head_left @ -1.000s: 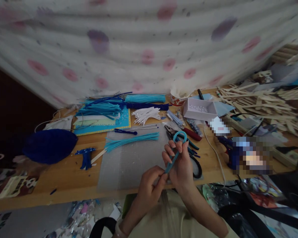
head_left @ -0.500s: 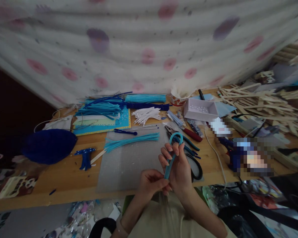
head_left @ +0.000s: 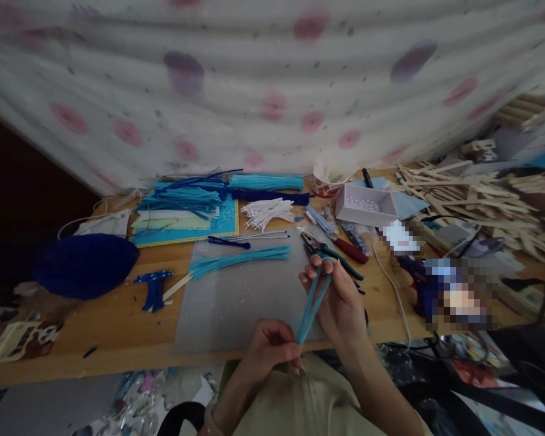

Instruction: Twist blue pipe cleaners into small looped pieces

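A light blue pipe-cleaner loop (head_left: 309,309) is stretched between my hands above the mat's front right part. My left hand (head_left: 275,348) pinches its lower end, where the strands come together. At the top, the fingers of my right hand (head_left: 338,293) are closed on the bend, which is narrow. Behind the hands, a bundle of light blue strips (head_left: 243,259) lies on the grey mat (head_left: 240,306). Pliers with dark teal handles (head_left: 329,249) lie just beyond my right hand, partly hidden by it.
Dark blue pieces (head_left: 153,289) and a dark blue oval (head_left: 86,266) lie at left. White-tipped stems (head_left: 267,214), a bead box (head_left: 367,209) and a paper cup (head_left: 327,183) stand behind. Wooden sticks (head_left: 481,206) and a blue glue gun (head_left: 418,281) are at right.
The rounded top of the loop has been squeezed into a narrow bend by my right hand. My left hand has moved slightly down, and the strands are straighter.
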`<state>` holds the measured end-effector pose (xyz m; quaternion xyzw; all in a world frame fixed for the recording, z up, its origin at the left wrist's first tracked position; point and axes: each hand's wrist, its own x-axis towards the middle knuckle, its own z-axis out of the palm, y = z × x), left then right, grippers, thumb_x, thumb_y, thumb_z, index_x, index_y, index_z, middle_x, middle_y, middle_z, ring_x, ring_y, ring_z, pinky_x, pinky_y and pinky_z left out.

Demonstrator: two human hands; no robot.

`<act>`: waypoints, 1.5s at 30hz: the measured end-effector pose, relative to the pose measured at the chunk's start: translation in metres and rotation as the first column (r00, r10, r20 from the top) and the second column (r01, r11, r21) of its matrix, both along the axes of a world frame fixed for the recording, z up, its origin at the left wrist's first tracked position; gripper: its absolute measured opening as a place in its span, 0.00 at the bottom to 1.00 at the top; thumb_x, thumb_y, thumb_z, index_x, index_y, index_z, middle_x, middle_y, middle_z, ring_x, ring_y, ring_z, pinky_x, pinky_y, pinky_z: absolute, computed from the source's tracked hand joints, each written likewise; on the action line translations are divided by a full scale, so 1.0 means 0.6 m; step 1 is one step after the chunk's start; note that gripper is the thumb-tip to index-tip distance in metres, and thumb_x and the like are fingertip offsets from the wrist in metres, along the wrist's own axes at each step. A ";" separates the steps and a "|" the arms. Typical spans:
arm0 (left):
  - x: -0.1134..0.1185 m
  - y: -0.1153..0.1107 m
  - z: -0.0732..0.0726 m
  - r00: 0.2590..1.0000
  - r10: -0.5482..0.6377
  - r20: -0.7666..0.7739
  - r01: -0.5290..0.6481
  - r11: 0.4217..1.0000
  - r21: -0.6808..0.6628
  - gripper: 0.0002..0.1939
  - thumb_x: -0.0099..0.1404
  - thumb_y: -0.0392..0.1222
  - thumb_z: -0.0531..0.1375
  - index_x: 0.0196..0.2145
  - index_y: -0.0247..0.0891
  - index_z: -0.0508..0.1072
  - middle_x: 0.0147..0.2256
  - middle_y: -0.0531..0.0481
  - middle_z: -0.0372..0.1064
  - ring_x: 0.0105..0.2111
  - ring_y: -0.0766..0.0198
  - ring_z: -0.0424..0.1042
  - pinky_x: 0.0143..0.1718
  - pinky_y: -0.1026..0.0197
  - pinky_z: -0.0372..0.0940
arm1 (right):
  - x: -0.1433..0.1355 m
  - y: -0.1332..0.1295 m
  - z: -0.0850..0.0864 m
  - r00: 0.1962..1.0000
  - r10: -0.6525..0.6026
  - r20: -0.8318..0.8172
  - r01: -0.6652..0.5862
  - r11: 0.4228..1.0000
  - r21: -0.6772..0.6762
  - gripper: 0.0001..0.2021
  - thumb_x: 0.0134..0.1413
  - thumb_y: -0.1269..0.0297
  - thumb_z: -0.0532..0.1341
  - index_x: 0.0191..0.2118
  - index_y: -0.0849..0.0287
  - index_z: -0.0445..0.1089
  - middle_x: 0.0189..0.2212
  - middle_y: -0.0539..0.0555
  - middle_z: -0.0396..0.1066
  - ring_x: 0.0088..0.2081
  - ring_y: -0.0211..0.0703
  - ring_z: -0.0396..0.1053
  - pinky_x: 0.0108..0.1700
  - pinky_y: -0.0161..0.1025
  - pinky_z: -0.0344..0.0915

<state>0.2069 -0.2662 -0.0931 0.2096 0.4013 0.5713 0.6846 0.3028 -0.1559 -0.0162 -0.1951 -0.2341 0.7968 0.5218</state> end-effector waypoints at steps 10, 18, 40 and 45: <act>-0.003 -0.001 -0.005 1.000 0.016 0.012 -0.016 1.000 0.016 0.21 0.43 0.49 0.74 0.18 0.35 0.67 0.14 0.55 0.69 0.13 0.70 0.68 0.14 0.70 0.62 | 0.020 0.012 -0.010 0.993 0.103 0.061 -0.112 0.982 0.150 0.07 0.46 0.60 0.72 0.30 0.53 0.75 0.28 0.47 0.74 0.33 0.36 0.70 0.44 0.36 0.68; -0.001 -0.009 -0.003 0.999 -0.015 0.047 0.014 1.000 0.024 0.21 0.43 0.48 0.74 0.19 0.36 0.66 0.16 0.57 0.68 0.14 0.69 0.69 0.16 0.69 0.63 | 0.038 0.017 -0.001 0.969 0.095 0.229 -0.158 0.947 0.278 0.08 0.41 0.58 0.74 0.30 0.51 0.78 0.28 0.49 0.80 0.35 0.44 0.77 0.51 0.50 0.69; -0.023 -0.017 -0.017 0.997 -0.027 0.066 0.024 0.999 0.034 0.21 0.43 0.48 0.74 0.20 0.35 0.67 0.16 0.54 0.71 0.14 0.69 0.70 0.16 0.70 0.63 | 0.033 0.010 -0.006 0.954 0.229 0.193 -0.272 0.932 0.238 0.05 0.41 0.61 0.73 0.28 0.47 0.79 0.24 0.47 0.80 0.52 0.58 0.72 0.63 0.69 0.50; -0.021 -0.019 -0.016 0.998 -0.026 0.059 0.025 0.999 0.025 0.20 0.45 0.48 0.74 0.23 0.35 0.68 0.17 0.54 0.72 0.16 0.68 0.71 0.18 0.69 0.64 | 0.027 0.007 -0.007 0.947 0.246 0.208 -0.290 0.932 0.218 0.05 0.44 0.61 0.73 0.29 0.47 0.78 0.28 0.47 0.81 0.49 0.56 0.74 0.61 0.68 0.53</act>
